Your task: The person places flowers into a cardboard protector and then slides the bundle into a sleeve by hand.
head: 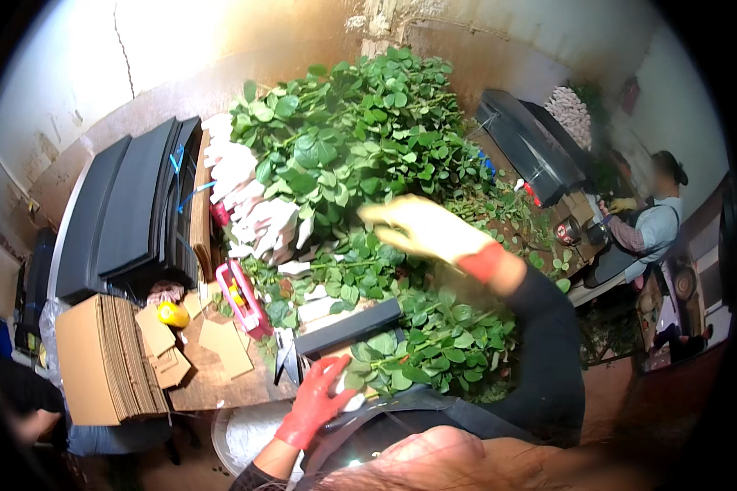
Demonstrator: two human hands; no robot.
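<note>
My left hand, in a red rubber glove, rests at the table's front edge against a white-wrapped flower head on a leafy stem; its fingers are spread, and how firmly they hold is unclear. My right hand, in a pale yellow glove with a red cuff, is raised and blurred over a big heap of leafy green stems; nothing shows in it. White-wrapped heads line the heap's left side. Between my hands lie a dark grey bar and more leafy stems.
Scissors, a pink tape dispenser, a yellow roll and cardboard pieces lie leftward. Stacked cardboard and dark sheets stand beyond. A round container sits below the edge. A co-worker is at right, another person at far left.
</note>
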